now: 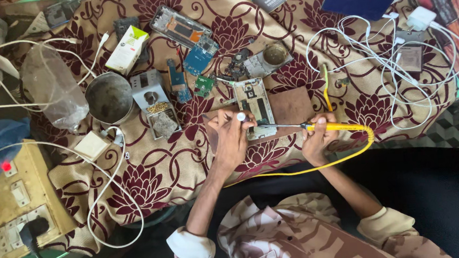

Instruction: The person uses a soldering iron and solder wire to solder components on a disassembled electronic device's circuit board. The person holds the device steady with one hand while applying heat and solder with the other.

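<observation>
The phone frame (256, 106) is laid lengthwise on the worktop (152, 172), just beyond the left hand (231, 139), which is pinched on something small (unclear). The soldering iron (315, 127), clamped in the right hand (316, 142), is pointed leftward at its near end.

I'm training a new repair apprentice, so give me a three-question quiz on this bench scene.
1. True or false: the right hand holds a yellow-handled soldering iron.
2. What lies under the iron's tip: A) the metal bowl, B) the phone frame, C) the dark blue phone?
3. Fill in: the left hand rests at the ____ edge of the phone frame, as the picture shows it.

Key:
1. True.
2. B; the tip points at the frame's lower part.
3. Left; whether its fingers pinch a small tool is unclear.
</observation>
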Demonstrator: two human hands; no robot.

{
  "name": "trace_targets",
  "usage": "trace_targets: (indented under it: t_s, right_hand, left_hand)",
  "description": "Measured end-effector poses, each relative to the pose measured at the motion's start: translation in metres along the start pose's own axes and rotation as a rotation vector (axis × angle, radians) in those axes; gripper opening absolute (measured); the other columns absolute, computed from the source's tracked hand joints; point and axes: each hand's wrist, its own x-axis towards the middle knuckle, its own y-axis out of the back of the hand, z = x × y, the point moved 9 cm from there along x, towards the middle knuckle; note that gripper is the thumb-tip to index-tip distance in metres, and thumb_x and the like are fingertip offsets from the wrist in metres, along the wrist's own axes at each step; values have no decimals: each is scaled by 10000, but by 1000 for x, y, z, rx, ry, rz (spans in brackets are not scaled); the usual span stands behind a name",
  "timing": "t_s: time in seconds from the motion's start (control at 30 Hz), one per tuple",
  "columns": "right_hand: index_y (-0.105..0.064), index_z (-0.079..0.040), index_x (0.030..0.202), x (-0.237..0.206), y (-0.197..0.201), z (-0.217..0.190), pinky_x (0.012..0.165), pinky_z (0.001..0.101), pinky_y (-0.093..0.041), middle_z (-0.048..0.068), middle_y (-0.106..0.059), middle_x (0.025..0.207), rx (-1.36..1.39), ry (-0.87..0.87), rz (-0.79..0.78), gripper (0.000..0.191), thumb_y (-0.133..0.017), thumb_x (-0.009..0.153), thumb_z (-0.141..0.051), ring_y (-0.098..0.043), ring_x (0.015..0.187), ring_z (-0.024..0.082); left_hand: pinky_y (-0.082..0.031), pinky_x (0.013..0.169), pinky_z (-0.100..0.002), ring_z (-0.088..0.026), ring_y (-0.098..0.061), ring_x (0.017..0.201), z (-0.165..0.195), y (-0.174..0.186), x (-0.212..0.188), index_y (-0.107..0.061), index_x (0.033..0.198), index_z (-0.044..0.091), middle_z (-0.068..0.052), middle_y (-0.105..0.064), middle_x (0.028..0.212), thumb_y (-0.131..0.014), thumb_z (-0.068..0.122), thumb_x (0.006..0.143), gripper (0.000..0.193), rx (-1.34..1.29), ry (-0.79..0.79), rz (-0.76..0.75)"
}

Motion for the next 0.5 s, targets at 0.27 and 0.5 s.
trace_targets:
  t_s: [0.27, 0.5]
  right_hand:
    - [-509, -12, 947, 5, -8, -22, 498, 250, -350, 29, -494, 683, -182, 159, -58, 287, -508, 1128, -234, -449, 531, 80]
    - [-509, -19, 962, 9, -25, -47, 529, 261, -364, 37, -538, 721, -334, 307, -178, 280, -486, 1149, -226, -468, 574, 81]
  left_hand:
    - [-242, 995, -452, -255, -503, 1115, 0, 2, -3, -596, 1133, 66, 16, -784, 1002, -510, 78, 1031, 134, -51, -16, -13]
    - [-388, 1064, -370, -220, -658, 1079, -13, -8, -7, -552, 1202, 52, -39, -756, 1089, -472, 41, 1076, 150, -227, 66, -31]
